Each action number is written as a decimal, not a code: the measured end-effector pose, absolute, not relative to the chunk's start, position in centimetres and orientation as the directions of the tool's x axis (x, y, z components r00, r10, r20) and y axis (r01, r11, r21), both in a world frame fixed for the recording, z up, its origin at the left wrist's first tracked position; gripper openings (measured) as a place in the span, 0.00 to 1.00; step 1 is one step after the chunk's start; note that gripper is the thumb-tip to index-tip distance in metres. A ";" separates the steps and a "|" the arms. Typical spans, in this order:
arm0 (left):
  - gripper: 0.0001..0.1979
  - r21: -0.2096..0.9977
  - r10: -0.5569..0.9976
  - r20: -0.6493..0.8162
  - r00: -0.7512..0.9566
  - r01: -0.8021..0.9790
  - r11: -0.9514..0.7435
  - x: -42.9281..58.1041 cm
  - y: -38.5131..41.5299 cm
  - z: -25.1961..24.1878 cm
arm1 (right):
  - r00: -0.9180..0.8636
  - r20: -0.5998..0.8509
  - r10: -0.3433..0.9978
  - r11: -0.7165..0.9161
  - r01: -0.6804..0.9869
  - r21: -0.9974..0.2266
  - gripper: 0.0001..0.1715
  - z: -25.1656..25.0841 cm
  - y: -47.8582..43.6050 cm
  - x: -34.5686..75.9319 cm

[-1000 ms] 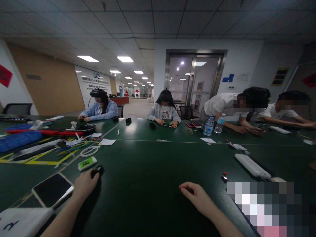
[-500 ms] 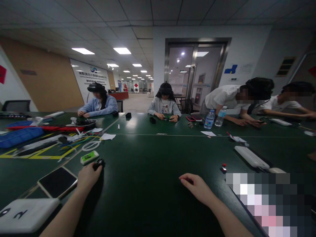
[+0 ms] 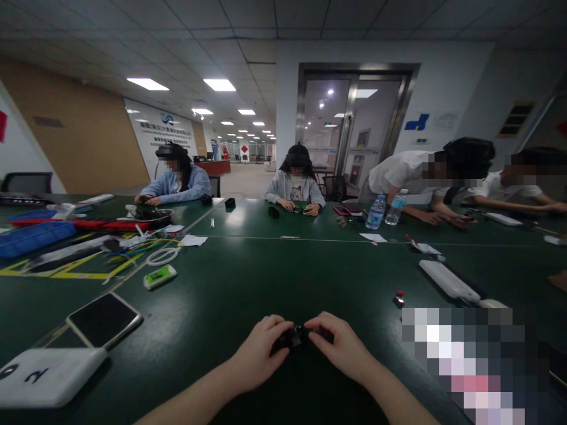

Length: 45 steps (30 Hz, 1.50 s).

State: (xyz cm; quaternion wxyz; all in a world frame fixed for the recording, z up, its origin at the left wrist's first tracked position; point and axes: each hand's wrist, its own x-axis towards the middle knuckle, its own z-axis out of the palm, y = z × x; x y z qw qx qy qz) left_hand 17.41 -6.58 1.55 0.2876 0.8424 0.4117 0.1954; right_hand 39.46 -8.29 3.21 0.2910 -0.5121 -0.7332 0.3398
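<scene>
Near the front middle of the green table, my left hand [image 3: 261,353] is closed round a small black object [image 3: 296,337] with shiny faces; its exact kind is too dark to make out. My right hand [image 3: 339,342] comes in from the other side, fingers curled, its thumb and fingertips closed at the object's right end. The fingers cover much of the object. To the right lies a small red and silver piece [image 3: 399,299], apart from both hands.
A phone-like device [image 3: 104,319], a white case [image 3: 48,378] and a green-and-white item [image 3: 160,277] lie left. Cables [image 3: 163,256] and a blue tray [image 3: 38,239] are farther left. Two water bottles [image 3: 375,212] stand at the far side, where several people wearing headsets sit or lean.
My left hand has brought the black object from the left, beside the green-and-white item, to the front middle. My right hand has moved slightly left to meet it.
</scene>
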 end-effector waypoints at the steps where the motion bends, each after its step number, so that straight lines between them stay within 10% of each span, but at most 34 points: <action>1: 0.24 0.646 0.787 0.086 0.611 0.567 -0.511 17.5 -6.9 1.8 | -0.342 0.081 0.936 0.267 0.541 -0.797 0.11 3.3 -8.5 39.3; 11: 0.18 0.652 0.728 0.070 0.682 0.522 -0.551 17.5 -7.1 3.0 | -0.435 0.067 0.898 0.329 0.564 -0.757 0.08 3.4 -9.2 38.0; 18: 0.20 0.686 0.737 0.038 0.674 0.519 -0.510 17.1 -7.0 3.1 | 0.217 0.053 0.975 0.035 0.090 -0.995 0.18 2.2 -6.9 40.2; 23: 0.20 0.695 0.736 0.053 0.675 0.504 -0.513 17.1 -7.2 3.4 | 0.346 -0.089 0.934 -0.068 -0.074 -0.995 0.23 1.0 -5.8 41.6; 45: 0.22 0.709 0.748 0.043 0.662 0.508 -0.490 17.0 -7.3 3.8 | 0.275 -0.136 0.952 -0.161 0.068 -0.985 0.25 1.3 -6.4 41.5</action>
